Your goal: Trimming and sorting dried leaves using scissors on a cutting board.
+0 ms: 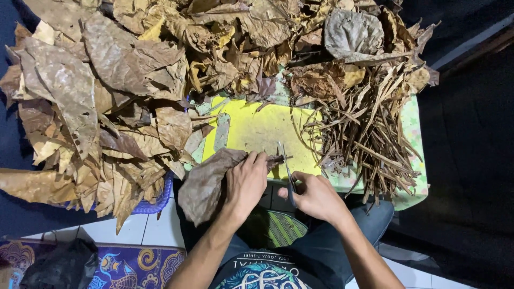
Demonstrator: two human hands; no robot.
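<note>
My left hand [247, 179] grips a large dried brown leaf [206, 182] at its stem end, over the near edge of a yellow cutting board [262, 131]. My right hand [316, 195] holds a pair of scissors [285, 163], blades open and pointing away from me, next to the leaf's stem. The leaf hangs down to the left of my left wrist.
A big heap of dried brown leaves [107, 91] covers the left and far side. A pile of cut leaf stems [369, 134] lies on the right of the board. A blue basket rim [160, 200] shows under the leaves. Patterned mat [134, 265] at bottom left.
</note>
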